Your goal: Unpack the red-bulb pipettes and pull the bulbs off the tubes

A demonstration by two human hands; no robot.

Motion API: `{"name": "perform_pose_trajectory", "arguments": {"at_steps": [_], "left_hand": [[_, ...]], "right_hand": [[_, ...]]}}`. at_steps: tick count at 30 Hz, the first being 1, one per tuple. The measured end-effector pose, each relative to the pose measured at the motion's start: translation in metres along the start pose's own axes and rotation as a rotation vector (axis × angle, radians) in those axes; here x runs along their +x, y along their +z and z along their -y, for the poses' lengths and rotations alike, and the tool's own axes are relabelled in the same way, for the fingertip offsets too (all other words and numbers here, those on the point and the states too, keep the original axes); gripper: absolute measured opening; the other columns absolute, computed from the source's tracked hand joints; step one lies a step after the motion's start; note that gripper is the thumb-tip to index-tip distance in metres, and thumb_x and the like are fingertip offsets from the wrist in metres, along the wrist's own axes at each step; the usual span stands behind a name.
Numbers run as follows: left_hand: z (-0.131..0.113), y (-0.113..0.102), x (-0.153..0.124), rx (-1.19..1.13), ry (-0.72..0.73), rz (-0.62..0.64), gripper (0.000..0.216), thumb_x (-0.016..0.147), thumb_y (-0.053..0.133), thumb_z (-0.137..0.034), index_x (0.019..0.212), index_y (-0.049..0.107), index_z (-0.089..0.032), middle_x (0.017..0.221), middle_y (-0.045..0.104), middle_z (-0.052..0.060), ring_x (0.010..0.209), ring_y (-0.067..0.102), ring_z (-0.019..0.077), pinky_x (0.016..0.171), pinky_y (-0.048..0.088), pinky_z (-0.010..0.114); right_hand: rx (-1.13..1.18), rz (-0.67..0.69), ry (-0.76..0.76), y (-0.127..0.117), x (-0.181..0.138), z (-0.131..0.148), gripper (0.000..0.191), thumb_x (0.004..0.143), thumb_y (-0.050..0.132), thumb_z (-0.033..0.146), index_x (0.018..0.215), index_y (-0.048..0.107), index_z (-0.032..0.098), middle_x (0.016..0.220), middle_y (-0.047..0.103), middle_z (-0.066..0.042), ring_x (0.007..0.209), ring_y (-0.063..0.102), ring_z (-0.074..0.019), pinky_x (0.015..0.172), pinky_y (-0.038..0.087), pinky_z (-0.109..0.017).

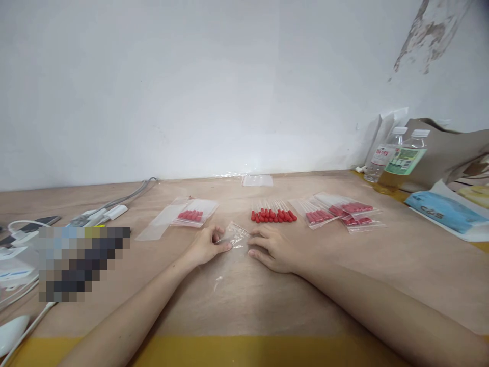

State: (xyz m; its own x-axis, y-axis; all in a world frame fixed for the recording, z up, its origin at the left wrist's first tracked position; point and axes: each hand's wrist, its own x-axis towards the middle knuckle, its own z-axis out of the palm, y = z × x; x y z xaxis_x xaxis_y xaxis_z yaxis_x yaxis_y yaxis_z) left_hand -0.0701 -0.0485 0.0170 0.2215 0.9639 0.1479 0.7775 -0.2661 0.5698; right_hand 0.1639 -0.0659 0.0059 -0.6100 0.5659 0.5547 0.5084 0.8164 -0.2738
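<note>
My left hand [206, 246] and my right hand [272, 248] rest on the table and pinch a small clear plastic bag [236, 235] between them, one at each side. The bag looks empty. Just beyond it lies a loose row of red-tipped droppers [273, 214]. To the left is a filled bag of red-tipped droppers [193, 213] beside an empty clear bag [156, 227]. Several filled bags [344, 213] are piled to the right.
Another clear bag [257, 180] lies by the wall. Two water bottles [399, 158], a brown paper bag [446, 153] and a blue tissue pack [445, 210] stand at the right. Cables, chargers and a phone [95, 214] lie at the left.
</note>
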Motion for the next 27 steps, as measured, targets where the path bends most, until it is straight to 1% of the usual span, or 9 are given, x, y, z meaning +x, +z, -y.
{"name": "perform_pose_trajectory", "arguments": {"at_steps": [2, 4, 9, 14, 16, 18, 21, 23, 27], "left_hand": [[-0.001, -0.004, 0.000, -0.002, 0.021, 0.037, 0.031, 0.066, 0.061, -0.045, 0.078, 0.055, -0.018, 0.061, 0.053, -0.003, 0.055, 0.051, 0.0124, 0.050, 0.038, 0.023], [0.000, -0.017, 0.003, -0.007, 0.029, -0.048, 0.025, 0.072, 0.055, -0.043, 0.072, 0.052, -0.019, 0.059, 0.052, -0.004, 0.053, 0.051, 0.0117, 0.048, 0.037, 0.022], [0.040, -0.083, 0.020, 0.100, -0.201, -0.590, 0.028, 0.074, 0.055, -0.041, 0.090, 0.049, -0.019, 0.076, 0.058, -0.001, 0.062, 0.056, 0.0147, 0.055, 0.043, 0.025], [0.096, -0.114, 0.025, 0.323, -0.396, -0.620, 0.057, 0.069, 0.061, -0.037, 0.116, 0.040, -0.012, 0.092, 0.059, 0.007, 0.085, 0.058, 0.0257, 0.074, 0.046, 0.039], [0.096, -0.113, 0.022, 0.402, -0.242, -0.635, 0.051, 0.072, 0.059, -0.038, 0.114, 0.044, -0.013, 0.103, 0.057, 0.010, 0.098, 0.053, 0.0289, 0.082, 0.044, 0.043], [0.082, -0.109, 0.018, 0.435, 0.050, -0.548, 0.036, 0.076, 0.053, -0.040, 0.105, 0.053, -0.018, 0.110, 0.055, 0.008, 0.106, 0.050, 0.0271, 0.090, 0.040, 0.042], [0.056, -0.101, 0.015, 0.442, 0.424, -0.194, 0.034, 0.074, 0.055, -0.044, 0.100, 0.060, -0.024, 0.116, 0.054, 0.005, 0.108, 0.050, 0.0239, 0.094, 0.039, 0.038], [0.047, -0.090, 0.016, 0.462, 0.500, -0.113, 0.029, 0.075, 0.054, -0.042, 0.096, 0.063, -0.025, 0.112, 0.058, 0.005, 0.106, 0.052, 0.0235, 0.093, 0.039, 0.039], [0.045, -0.055, 0.023, 0.380, 0.478, -0.267, 0.024, 0.083, 0.046, -0.034, 0.085, 0.067, -0.024, 0.097, 0.066, 0.005, 0.095, 0.059, 0.0208, 0.087, 0.044, 0.039]], "right_hand": [[-0.009, -0.056, -0.007, 0.001, -0.001, -0.003, 0.022, 0.083, 0.050, 0.033, 0.097, 0.062, 0.021, 0.105, 0.056, -0.009, 0.095, 0.052, -0.0198, 0.083, 0.042, -0.038], [-0.015, -0.097, -0.001, 0.002, -0.002, -0.007, 0.020, 0.082, 0.050, 0.032, 0.093, 0.063, 0.021, 0.105, 0.055, -0.009, 0.096, 0.051, -0.0202, 0.083, 0.043, -0.039], [-0.030, -0.151, 0.042, 0.002, -0.001, -0.010, 0.019, 0.082, 0.050, 0.030, 0.089, 0.063, 0.019, 0.106, 0.053, -0.011, 0.100, 0.049, -0.0215, 0.083, 0.043, -0.040], [-0.033, -0.139, 0.038, 0.002, -0.001, -0.008, 0.020, 0.083, 0.050, 0.030, 0.087, 0.064, 0.017, 0.106, 0.052, -0.012, 0.098, 0.049, -0.0212, 0.082, 0.043, -0.039], [-0.031, -0.130, 0.044, 0.002, -0.001, -0.008, 0.019, 0.083, 0.050, 0.030, 0.087, 0.063, 0.017, 0.106, 0.052, -0.012, 0.098, 0.049, -0.0212, 0.082, 0.043, -0.040], [-0.029, -0.130, 0.047, 0.002, -0.001, -0.008, 0.019, 0.083, 0.050, 0.030, 0.087, 0.063, 0.018, 0.106, 0.052, -0.012, 0.099, 0.049, -0.0215, 0.082, 0.044, -0.040], [-0.019, -0.144, 0.045, 0.002, -0.001, -0.009, 0.018, 0.082, 0.051, 0.030, 0.088, 0.063, 0.018, 0.107, 0.051, -0.012, 0.100, 0.049, -0.0215, 0.083, 0.044, -0.040], [-0.012, -0.149, 0.043, 0.002, -0.001, -0.009, 0.018, 0.082, 0.051, 0.030, 0.088, 0.063, 0.018, 0.107, 0.051, -0.012, 0.100, 0.049, -0.0211, 0.084, 0.043, -0.040], [-0.011, -0.148, 0.036, 0.001, -0.001, -0.008, 0.016, 0.082, 0.051, 0.029, 0.087, 0.062, 0.018, 0.107, 0.051, -0.012, 0.100, 0.049, -0.0209, 0.084, 0.043, -0.039]]}}
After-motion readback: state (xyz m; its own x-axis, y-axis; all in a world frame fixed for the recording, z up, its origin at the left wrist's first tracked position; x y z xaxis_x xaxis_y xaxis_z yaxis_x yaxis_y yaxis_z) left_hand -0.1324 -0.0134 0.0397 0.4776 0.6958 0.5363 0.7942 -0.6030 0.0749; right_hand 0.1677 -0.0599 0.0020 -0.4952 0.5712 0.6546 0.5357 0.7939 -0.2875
